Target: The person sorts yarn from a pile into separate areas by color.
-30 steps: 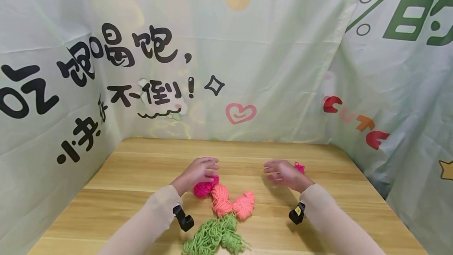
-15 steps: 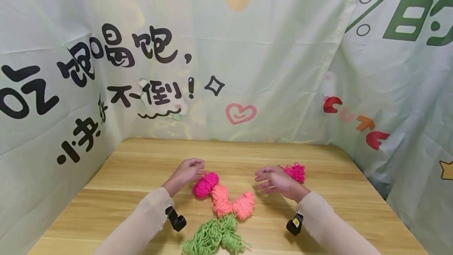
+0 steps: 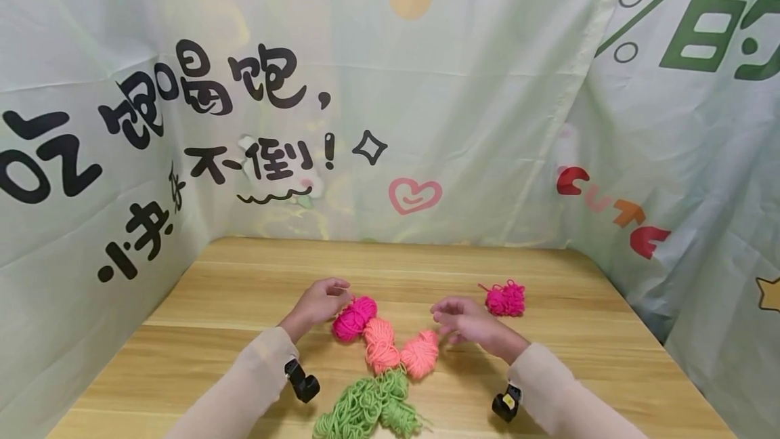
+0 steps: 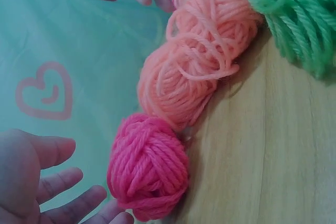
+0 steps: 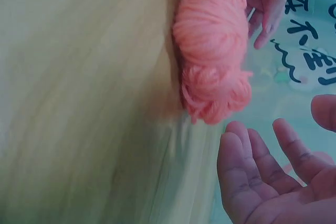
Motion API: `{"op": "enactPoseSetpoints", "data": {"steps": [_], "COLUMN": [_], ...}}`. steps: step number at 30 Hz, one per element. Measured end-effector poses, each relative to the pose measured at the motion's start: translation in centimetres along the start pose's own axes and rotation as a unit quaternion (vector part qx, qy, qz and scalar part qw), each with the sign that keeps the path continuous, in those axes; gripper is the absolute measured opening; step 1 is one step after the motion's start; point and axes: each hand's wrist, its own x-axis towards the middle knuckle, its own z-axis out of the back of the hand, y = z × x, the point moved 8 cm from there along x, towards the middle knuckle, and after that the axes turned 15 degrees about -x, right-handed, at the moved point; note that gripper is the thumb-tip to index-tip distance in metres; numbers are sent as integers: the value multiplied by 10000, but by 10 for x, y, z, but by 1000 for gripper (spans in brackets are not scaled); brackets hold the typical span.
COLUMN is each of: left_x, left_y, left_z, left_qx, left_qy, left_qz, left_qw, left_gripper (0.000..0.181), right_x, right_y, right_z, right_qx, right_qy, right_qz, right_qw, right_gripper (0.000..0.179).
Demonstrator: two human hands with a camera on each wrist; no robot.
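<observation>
My left hand [image 3: 323, 301], fingers loosely spread, hovers at the far left side of a magenta yarn ball [image 4: 148, 169]. That ball adjoins a salmon-pink yarn skein [image 3: 382, 345], and a second salmon skein [image 3: 420, 353] lies to its right. My right hand [image 3: 468, 324] has relaxed fingers just beyond the second skein's right end; in the right wrist view its fingertips [image 5: 234, 135] come close to the skein's end and hold nothing. Looped green yarn [image 3: 362, 406] lies nearest me, below the salmon skeins. Another magenta yarn bundle [image 3: 506, 299] rests behind my right hand.
All the yarn lies on a wood-grain table [image 3: 244, 290]. Printed cloth curtains [image 3: 475, 154] close off its back and both sides. A small black wrist camera [image 3: 301, 381] hangs under each sleeve.
My right hand has moved left and toward me, from in front of the right magenta bundle to the salmon skein, uncovering the bundle. My left hand has shifted left off the magenta ball.
</observation>
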Motion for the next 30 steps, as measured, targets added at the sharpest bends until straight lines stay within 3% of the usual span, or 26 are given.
{"op": "enactPoseSetpoints", "data": {"steps": [11, 20, 30], "left_x": [1, -1, -6], "left_y": [6, 7, 3], "left_z": [-3, -7, -11], "left_qx": [188, 172, 262], "left_qy": [42, 150, 189], "left_qz": [4, -131, -139], "left_qw": [9998, 9997, 9994], "left_gripper": [38, 40, 43], "right_x": [2, 2, 1], "right_y": [-1, -4, -3], "right_z": [-6, -9, -14], "right_qx": [-802, -895, -1081], "right_qy": [-360, -318, -47], "right_qz": [176, 116, 421], "right_qw": [9960, 9954, 9932], "right_gripper": [30, 29, 29]}}
